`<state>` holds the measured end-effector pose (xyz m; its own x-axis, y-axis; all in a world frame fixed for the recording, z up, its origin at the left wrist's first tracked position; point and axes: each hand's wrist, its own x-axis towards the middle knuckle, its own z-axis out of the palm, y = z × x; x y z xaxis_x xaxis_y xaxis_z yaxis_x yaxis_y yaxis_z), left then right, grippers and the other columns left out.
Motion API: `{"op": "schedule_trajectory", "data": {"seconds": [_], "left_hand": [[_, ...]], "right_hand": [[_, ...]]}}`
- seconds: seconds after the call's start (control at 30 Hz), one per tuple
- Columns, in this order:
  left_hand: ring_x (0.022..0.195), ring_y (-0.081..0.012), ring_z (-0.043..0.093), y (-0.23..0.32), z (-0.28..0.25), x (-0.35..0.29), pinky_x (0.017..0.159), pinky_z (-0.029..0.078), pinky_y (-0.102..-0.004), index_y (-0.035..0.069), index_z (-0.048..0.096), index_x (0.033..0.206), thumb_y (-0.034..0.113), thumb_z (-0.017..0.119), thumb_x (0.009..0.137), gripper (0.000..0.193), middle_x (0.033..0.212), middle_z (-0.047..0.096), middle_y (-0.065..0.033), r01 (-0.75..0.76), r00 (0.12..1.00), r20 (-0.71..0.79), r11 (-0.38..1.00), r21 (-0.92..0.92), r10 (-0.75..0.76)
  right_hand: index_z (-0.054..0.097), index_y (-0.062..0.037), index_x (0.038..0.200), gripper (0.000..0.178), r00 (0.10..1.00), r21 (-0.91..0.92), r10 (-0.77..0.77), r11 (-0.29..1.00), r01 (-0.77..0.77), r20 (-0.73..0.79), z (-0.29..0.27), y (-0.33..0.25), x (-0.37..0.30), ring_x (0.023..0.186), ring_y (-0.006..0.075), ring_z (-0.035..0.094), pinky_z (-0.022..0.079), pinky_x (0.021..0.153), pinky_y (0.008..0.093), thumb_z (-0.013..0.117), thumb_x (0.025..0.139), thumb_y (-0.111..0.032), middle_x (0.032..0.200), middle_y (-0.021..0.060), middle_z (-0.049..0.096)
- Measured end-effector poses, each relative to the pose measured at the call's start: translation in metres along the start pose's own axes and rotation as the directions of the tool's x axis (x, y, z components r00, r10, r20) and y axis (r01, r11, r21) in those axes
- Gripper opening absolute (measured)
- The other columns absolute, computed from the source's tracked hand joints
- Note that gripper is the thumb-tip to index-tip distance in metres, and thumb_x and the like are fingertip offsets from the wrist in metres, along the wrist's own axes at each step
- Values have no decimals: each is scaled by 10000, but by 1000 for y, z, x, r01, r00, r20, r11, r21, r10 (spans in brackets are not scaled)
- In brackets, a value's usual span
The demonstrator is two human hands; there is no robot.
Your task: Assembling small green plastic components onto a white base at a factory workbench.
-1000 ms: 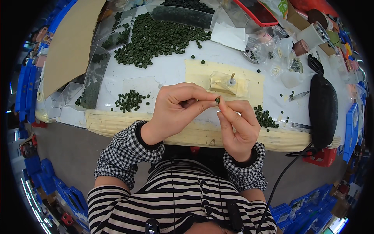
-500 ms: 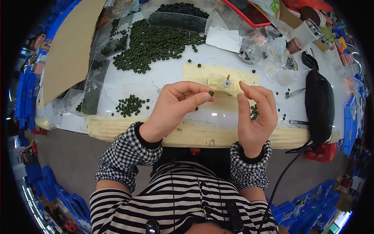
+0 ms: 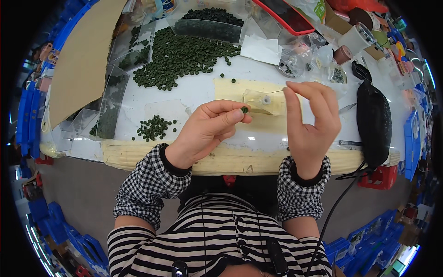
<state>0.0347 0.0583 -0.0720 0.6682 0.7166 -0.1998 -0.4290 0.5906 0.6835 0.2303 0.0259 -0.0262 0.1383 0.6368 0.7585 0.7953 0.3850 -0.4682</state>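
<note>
My left hand (image 3: 207, 127) pinches a small dark green round piece (image 3: 244, 110) between thumb and forefinger, a light ring showing on its face. To the right of it, my right hand (image 3: 313, 122) grips a thin needle-like pin (image 3: 278, 91) in its fingertips, pointing left. Between the hands sits a block wrapped in yellowish tape (image 3: 258, 107), with a small whitish round socket (image 3: 266, 99) on top. Left of my left hand lies a small heap of the same green pieces (image 3: 154, 128).
A large pile of green pieces (image 3: 180, 57) spreads across the white table, below a clear tray (image 3: 207, 30). Cardboard (image 3: 83, 60) leans at the left. A red-edged phone (image 3: 290, 18), white paper (image 3: 261, 48), plastic bags and a black pouch (image 3: 373, 122) lie to the right.
My right hand has closed on the pin, which stood upright by the socket, and has tipped it sideways with the hand shifted slightly right. The left hand has turned the green piece a little.
</note>
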Motion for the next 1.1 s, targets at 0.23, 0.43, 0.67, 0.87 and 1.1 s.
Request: {"op": "schedule_trajectory", "data": {"seconds": [0.23,0.43,0.67,0.87,1.1], "left_hand": [[518,-40,313,0,0,-2,498,291,-190,36,636,1073,104,570,926,175,909,662,-86,30,998,48,999,-20,-29],[513,-33,323,-5,-1,0,477,278,-179,36,648,1079,100,588,917,184,896,675,-81,-1,999,37,999,-34,2],[517,-27,320,-2,0,-1,477,273,-177,36,646,1086,102,591,916,190,900,674,-82,24,998,64,998,-53,-21],[528,-27,328,-1,0,-1,482,276,-177,35,647,1084,105,594,914,190,906,671,-83,27,998,59,998,-50,-24],[539,-29,352,-1,0,-2,495,290,-180,30,645,1067,101,595,913,177,906,676,-87,-9,999,33,1000,28,8]], "right_hand": [[599,24,910,79,944,626,289,711,-321,156,7,-14,-16,797,138,603,476,724,243,619,879,-46,870,75,627],[489,36,965,115,908,742,291,525,-416,302,15,-20,-18,817,146,640,521,740,252,490,962,-79,859,101,608],[487,39,956,112,915,731,266,551,-402,303,17,-18,-19,801,154,651,533,722,252,488,962,-73,858,105,610],[488,37,953,107,919,722,253,568,-395,304,18,-17,-19,802,154,652,535,724,254,488,961,-70,863,107,609],[489,34,962,102,901,742,353,527,-415,252,14,-15,-18,819,152,647,528,761,261,486,960,-67,887,105,610]]}}
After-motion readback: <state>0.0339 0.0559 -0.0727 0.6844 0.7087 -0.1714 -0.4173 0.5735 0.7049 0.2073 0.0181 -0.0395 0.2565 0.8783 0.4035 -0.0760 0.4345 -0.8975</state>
